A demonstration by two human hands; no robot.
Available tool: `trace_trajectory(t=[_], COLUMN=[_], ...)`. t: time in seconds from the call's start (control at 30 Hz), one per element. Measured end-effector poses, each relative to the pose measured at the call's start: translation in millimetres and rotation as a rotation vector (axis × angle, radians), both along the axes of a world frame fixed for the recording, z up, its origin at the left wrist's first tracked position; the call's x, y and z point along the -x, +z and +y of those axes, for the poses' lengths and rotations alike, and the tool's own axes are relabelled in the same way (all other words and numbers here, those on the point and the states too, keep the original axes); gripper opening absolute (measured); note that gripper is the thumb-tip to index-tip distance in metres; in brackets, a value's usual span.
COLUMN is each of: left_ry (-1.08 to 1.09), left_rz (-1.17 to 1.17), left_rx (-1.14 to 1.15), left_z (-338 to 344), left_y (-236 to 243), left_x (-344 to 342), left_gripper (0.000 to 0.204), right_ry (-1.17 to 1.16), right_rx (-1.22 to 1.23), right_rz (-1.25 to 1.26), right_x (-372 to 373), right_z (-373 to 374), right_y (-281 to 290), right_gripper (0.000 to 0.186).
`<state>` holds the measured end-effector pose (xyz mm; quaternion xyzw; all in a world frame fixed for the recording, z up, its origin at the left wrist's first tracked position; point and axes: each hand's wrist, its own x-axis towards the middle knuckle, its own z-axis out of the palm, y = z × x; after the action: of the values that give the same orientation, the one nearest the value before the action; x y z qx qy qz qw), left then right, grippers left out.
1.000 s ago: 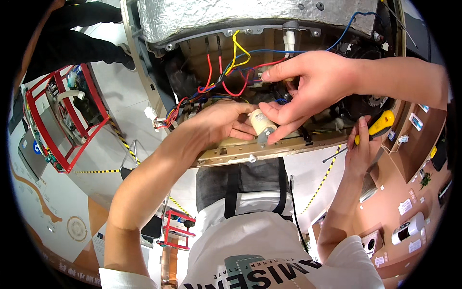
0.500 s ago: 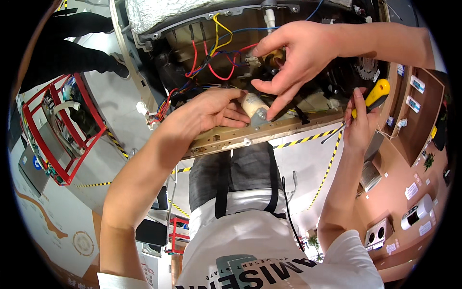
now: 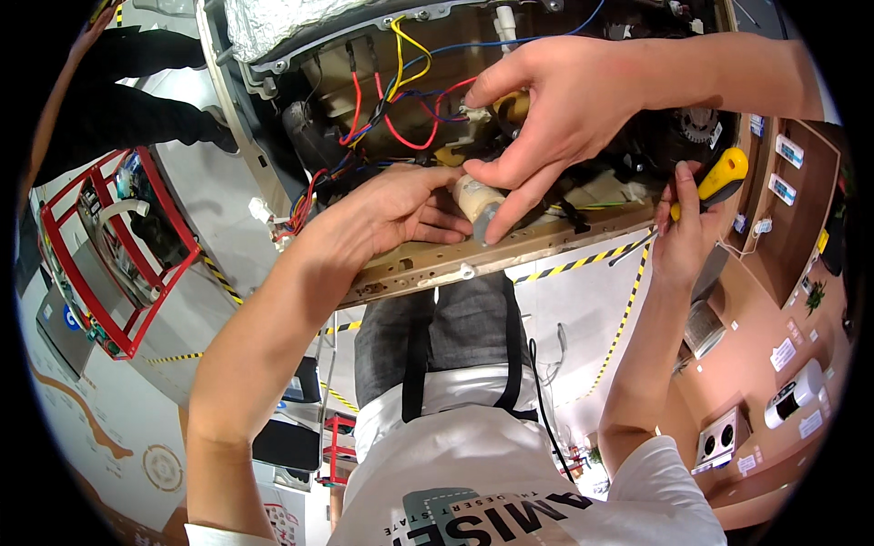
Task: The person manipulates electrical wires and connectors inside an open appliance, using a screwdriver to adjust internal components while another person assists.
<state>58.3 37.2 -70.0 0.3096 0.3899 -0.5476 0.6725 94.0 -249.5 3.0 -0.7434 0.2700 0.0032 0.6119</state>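
My left hand (image 3: 414,207) reaches over the front rail (image 3: 410,273) of an opened appliance, thumb and fingers closed around the near end of a cream cylinder (image 3: 475,195), perhaps a capacitor. A grey metal tab (image 3: 486,221) sits at the cylinder's end. Another person's hand (image 3: 555,118) comes in from the right, with fingertips on the cylinder and its tab. Off to the right, my right hand (image 3: 685,218) is closed on a screwdriver (image 3: 723,177) with a yellow and black handle, its shaft pointing down-left past the rail's end. My left fingertips are partly hidden behind the cylinder.
Red, yellow and blue wires (image 3: 387,100) loop through the appliance's inside. White connectors (image 3: 264,214) hang at its left side. A red-framed unit (image 3: 118,246) stands on the floor at left, wooden shelving (image 3: 783,218) at right. Another person's dark-clothed legs (image 3: 118,109) show at upper left.
The other person's fingers have closed in on the cylinder and now cover part of the metal tab. An arm has come into view at the far upper left. My hands stay nearly still.
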Motion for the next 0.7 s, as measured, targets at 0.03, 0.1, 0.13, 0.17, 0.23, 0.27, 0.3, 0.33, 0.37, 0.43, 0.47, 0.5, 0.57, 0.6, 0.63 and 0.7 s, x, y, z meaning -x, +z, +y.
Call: trace_trajectory(t=[0.03,0.1,0.13,0.17,0.23,0.27,0.3,0.33,0.37,0.43,0.47,0.5,0.57,0.6,0.63,0.7], left_ry=[-0.01,-0.016,-0.014,-0.012,0.012,0.023,0.01,-0.004,-0.019,-0.007,-0.01,-0.012,0.04,0.063,0.087,0.053], left_rz=[-0.006,-0.011,-0.009,-0.008,0.003,0.008,0.003,-0.001,-0.005,0.009,0.028,0.046,0.081,0.097,0.113,0.123], left_rx=[0.006,0.022,0.032,0.043,0.035,0.031,0.023,0.014,0.007,0.019,0.018,0.015,0.012,0.01,0.007,0.024], left_z=[0,1,2,3,4,5,6,7,8,8,7,6,5,7,9,13], left_y=[-1,-4,-4,-5,-1,2,4,6,6,3,3,3,8,11,11,8], left_x=[-1,-1,-2,-2,-1,-2,-2,-4,-4,-1,0,0,1,2,4,2], left_gripper=[0.027,0.026,0.026,0.026,0.025,0.025,0.025,0.025,0.026,0.026,0.026,0.026,0.026,0.026,0.026,0.025], right_ry=[-0.021,0.02,0.044,0.051,0.064,0.027,-0.011,-0.049,-0.04,-0.02,-0.053,-0.043,-0.02,-0.041,-0.043,-0.067], right_rx=[0.005,-0.018,-0.029,-0.023,-0.015,0.015,0.045,0.075,0.076,0.076,0.086,0.096,0.114,0.184,0.16,0.125], right_rz=[0.002,-0.026,-0.037,-0.04,-0.045,-0.046,-0.044,-0.041,-0.033,-0.017,0.002,-0.013,-0.039,-0.093,-0.08,-0.056], right_x=[1,2,2,2,3,3,3,3,4,4,4,5,5,6,6,11], right_z=[-1,-2,-2,-1,0,2,6,9,10,11,12,11,11,16,16,14], right_y=[0,0,0,0,0,1,0,0,2,6,7,8,7,2,2,8], right_gripper=[0.014,0.013,0.013,0.012,0.012,0.012,0.011,0.011,0.012,0.012,0.013,0.013,0.012,0.013,0.014,0.018])
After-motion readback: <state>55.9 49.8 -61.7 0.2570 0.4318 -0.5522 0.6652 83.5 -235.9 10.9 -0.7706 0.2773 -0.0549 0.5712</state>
